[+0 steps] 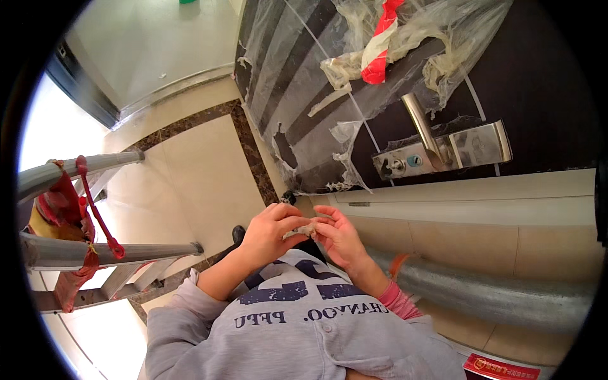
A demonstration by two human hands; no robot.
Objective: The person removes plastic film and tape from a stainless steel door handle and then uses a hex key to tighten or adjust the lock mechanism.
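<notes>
My left hand [269,233] and my right hand [342,239] meet in front of my chest, fingertips pinched together. Between them is a small crumpled whitish scrap [303,230] that looks like torn film or tape; the fingers partly cover it. Beyond the hands stands a dark door [544,95], part of it under torn, wrinkled clear plastic film [278,69]. A metal lever handle [419,123] projects from a shiny lock plate [478,147] on the door. Red-and-white striped tape [379,50] hangs over the bunched film.
At the left a metal ladder [126,250] carries red straps [95,209] and a red-yellow bundle [54,218]. A thick grey pipe [487,291] with an orange band [398,265] runs along the right wall. A red printed packet [500,367] lies at the lower right.
</notes>
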